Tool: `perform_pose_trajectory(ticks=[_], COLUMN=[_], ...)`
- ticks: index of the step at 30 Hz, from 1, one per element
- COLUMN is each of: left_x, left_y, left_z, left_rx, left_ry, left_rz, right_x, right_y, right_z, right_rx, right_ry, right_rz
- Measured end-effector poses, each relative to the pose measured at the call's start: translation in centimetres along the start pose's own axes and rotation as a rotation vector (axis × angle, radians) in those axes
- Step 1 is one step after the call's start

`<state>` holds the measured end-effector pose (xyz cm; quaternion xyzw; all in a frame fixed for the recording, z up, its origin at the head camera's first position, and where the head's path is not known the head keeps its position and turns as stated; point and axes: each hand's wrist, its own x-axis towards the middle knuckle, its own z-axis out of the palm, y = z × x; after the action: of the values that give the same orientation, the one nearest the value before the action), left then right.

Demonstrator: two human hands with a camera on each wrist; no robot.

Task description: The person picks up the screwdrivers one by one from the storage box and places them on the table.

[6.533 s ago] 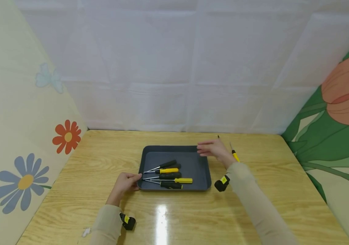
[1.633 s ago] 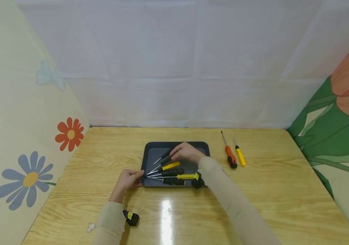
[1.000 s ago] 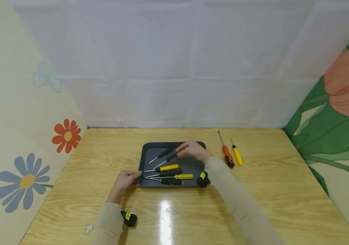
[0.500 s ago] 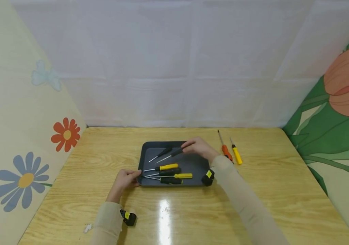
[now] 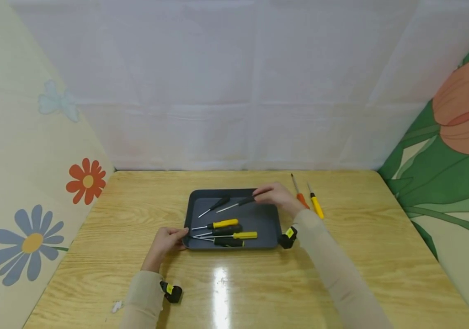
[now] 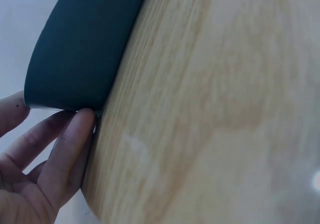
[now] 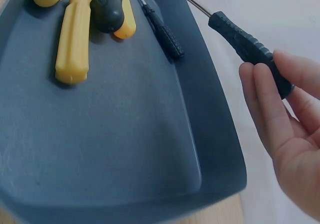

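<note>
My left hand (image 5: 165, 242) pinches the left rim of a dark grey tray (image 5: 263, 221), thumb on the edge; the left wrist view shows its fingers against the tray's outer wall. My right hand (image 5: 275, 195) pinches a black-handled screwdriver (image 7: 247, 46) by the end of its handle. This screwdriver is raised over the tray's back right, shaft slanting down to the left. Inside the tray, a small black screwdriver (image 5: 220, 203) lies near the back. Two yellow-handled screwdrivers, one upper (image 5: 226, 223) and one lower (image 5: 244, 235), lie among dark-handled ones (image 5: 229, 243) towards the front.
On the table right of the tray lie an orange-and-black screwdriver (image 5: 301, 200), partly hidden by my right arm, and a yellow-and-black one (image 5: 317, 206). White scraps (image 5: 117, 306) lie at the front left. A white cloth (image 5: 218, 91) hangs behind the table.
My right hand reached into the tray, took the black-handled screwdriver from beside the others, and has lifted it up and to the right. The left hand has stayed on the tray's rim.
</note>
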<state>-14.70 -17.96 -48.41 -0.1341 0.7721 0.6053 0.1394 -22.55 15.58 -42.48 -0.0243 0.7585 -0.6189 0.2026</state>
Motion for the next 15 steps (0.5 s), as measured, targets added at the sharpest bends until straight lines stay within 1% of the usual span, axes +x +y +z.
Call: perform_pose_trajectory(ticks=[9,15], left_x=[0.0,0.0], left_y=[0.0,0.0], left_z=[-0.1,0.0], left_rx=[0.006,-0.001], left_ry=[0.000,-0.005], left_rz=[0.003,0.004], right_x=[-0.4,-0.6], right_y=[0.1,0.3], right_z=[-0.6,-1.1], right_rx=[0.002,0.054], right_ry=[0.008,0.016], right_rz=[0.000,-0.012])
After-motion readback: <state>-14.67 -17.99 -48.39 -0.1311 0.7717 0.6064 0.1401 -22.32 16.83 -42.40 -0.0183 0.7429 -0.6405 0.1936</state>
